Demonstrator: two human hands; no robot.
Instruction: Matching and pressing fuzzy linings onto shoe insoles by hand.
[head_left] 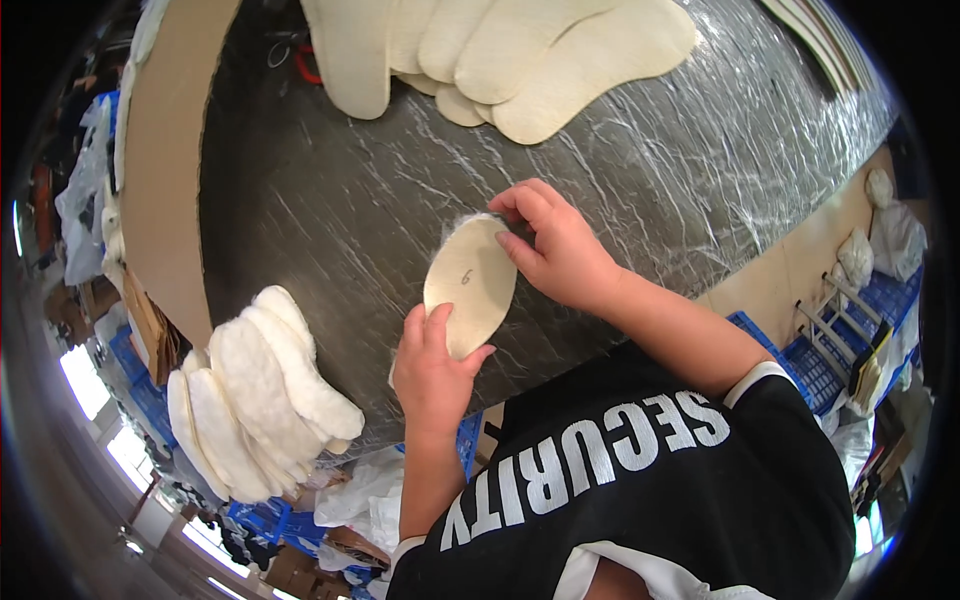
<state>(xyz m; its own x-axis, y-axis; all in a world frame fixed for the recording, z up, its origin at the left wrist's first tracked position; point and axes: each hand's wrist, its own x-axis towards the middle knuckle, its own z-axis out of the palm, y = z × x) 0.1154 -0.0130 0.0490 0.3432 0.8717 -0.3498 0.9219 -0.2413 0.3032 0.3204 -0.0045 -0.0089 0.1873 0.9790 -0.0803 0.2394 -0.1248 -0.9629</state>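
Note:
A cream insole (476, 285) is held tilted over the dark table, its flat side up, with a small handwritten mark on it and white fuzz along its upper edge. My left hand (432, 365) grips the lower end, thumb and fingers closed round it. At the upper right edge my right hand (562, 248) is closed in a pinch, thumb and fingertips at the fuzzy rim. Whether it has the insole's edge or only loose fuzz is hard to see. A pile of fluffy white insoles (250, 385) lies left of my left hand.
Flat cream insoles (590, 75) overlap at the far side of the plastic-covered table (340, 210). Red-handled scissors (307, 63) lie partly hidden beside them. A cardboard strip (165, 190) runs along the left edge. Blue crates (810, 370) stand beyond the right edge.

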